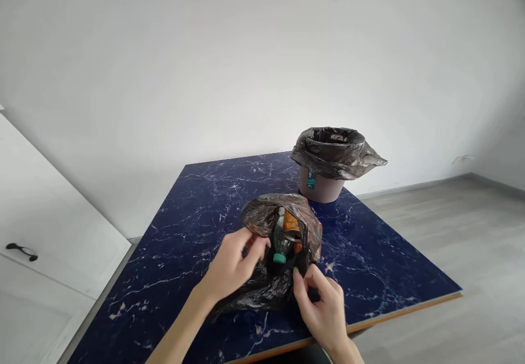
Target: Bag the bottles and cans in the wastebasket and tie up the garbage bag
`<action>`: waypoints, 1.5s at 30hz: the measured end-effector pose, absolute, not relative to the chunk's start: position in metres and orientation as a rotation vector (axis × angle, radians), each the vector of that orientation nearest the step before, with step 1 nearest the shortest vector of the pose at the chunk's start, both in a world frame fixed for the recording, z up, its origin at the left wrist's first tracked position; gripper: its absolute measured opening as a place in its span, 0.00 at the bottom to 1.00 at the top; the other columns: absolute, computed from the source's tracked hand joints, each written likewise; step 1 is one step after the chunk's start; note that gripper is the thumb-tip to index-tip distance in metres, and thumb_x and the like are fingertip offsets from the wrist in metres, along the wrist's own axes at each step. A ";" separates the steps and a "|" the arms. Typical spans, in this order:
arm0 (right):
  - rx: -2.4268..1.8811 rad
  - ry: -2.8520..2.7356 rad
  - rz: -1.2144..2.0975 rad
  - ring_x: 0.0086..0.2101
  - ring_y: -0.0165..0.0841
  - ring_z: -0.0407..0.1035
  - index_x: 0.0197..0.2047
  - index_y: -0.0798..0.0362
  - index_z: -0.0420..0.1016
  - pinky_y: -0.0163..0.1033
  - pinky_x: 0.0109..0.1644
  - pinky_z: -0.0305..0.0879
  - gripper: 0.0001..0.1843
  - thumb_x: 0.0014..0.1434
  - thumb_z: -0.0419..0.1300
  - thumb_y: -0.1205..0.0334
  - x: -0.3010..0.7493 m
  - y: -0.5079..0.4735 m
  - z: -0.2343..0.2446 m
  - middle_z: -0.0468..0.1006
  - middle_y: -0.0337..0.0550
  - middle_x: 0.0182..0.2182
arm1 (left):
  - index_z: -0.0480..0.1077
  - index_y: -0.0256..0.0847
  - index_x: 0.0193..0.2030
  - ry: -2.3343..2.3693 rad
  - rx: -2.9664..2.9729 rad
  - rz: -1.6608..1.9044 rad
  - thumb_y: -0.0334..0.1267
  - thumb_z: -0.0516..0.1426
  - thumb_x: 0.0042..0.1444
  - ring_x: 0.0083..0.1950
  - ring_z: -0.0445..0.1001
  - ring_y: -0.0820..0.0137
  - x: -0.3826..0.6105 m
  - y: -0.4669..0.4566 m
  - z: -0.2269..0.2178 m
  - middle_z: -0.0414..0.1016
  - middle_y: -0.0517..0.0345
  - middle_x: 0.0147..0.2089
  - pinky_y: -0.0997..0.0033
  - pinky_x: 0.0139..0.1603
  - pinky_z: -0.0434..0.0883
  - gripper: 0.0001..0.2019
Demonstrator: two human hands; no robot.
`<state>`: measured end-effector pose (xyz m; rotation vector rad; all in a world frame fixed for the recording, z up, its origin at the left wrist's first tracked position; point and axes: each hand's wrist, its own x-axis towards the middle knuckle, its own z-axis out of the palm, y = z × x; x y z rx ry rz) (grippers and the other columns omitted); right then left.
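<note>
A black plastic garbage bag (262, 293) lies on the dark blue marbled table (217, 183), its mouth spread apart toward me. Inside it show a plastic bottle with a green cap (279, 257) and an orange can (291, 223). My left hand (235, 257) pinches the bag's edge on the left side of the mouth. On the right side, my right hand (322, 301) grips the opposite edge between thumb and fingers. The lower contents of the bag are hidden by the dark plastic.
Behind the bag, toward the back right of the table, stands a grey bin (324, 188) lined with another black bag (340, 159) folded over its rim. A white cabinet (45, 249) with a black handle is at the left. A white wall lies beyond the table.
</note>
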<state>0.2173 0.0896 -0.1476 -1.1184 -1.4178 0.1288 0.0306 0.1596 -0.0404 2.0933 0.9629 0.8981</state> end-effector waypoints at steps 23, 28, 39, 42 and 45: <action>-0.913 -1.787 0.764 0.19 0.24 0.65 0.29 0.49 0.62 0.30 0.26 0.54 0.18 0.70 0.61 0.62 0.181 0.055 -0.133 0.69 0.31 0.18 | 0.72 0.33 0.65 1.735 2.812 0.210 0.43 0.44 0.77 0.49 0.84 0.47 -0.052 0.190 -0.059 0.76 0.33 0.65 0.50 0.47 0.78 0.23; -0.832 -1.897 0.968 0.22 0.26 0.71 0.40 0.48 0.79 0.31 0.31 0.60 0.08 0.71 0.65 0.54 0.197 0.055 -0.113 0.79 0.33 0.22 | 0.76 0.40 0.60 1.714 2.816 0.266 0.44 0.49 0.75 0.67 0.75 0.42 -0.069 0.198 -0.063 0.81 0.40 0.62 0.39 0.64 0.71 0.19; -1.228 -1.098 0.930 0.17 0.31 0.65 0.37 0.48 0.73 0.36 0.24 0.62 0.25 0.73 0.59 0.35 0.292 0.092 -0.143 0.71 0.33 0.18 | 0.75 0.40 0.66 1.440 2.761 0.414 0.41 0.51 0.74 0.74 0.68 0.44 -0.052 0.155 -0.083 0.78 0.41 0.68 0.34 0.71 0.68 0.20; -1.298 -1.071 0.907 0.19 0.32 0.67 0.38 0.48 0.73 0.37 0.25 0.63 0.26 0.71 0.59 0.32 0.305 0.108 -0.154 0.71 0.34 0.20 | 0.72 0.42 0.70 1.435 2.679 0.556 0.39 0.44 0.77 0.73 0.69 0.49 -0.043 0.151 -0.088 0.74 0.41 0.71 0.37 0.72 0.68 0.24; -1.333 -1.169 0.933 0.21 0.33 0.70 0.41 0.49 0.74 0.38 0.27 0.65 0.27 0.72 0.58 0.32 0.311 0.115 -0.160 0.74 0.36 0.23 | 0.66 0.44 0.76 1.486 2.440 0.767 0.49 0.39 0.80 0.76 0.67 0.49 -0.036 0.146 -0.085 0.72 0.42 0.74 0.38 0.76 0.65 0.28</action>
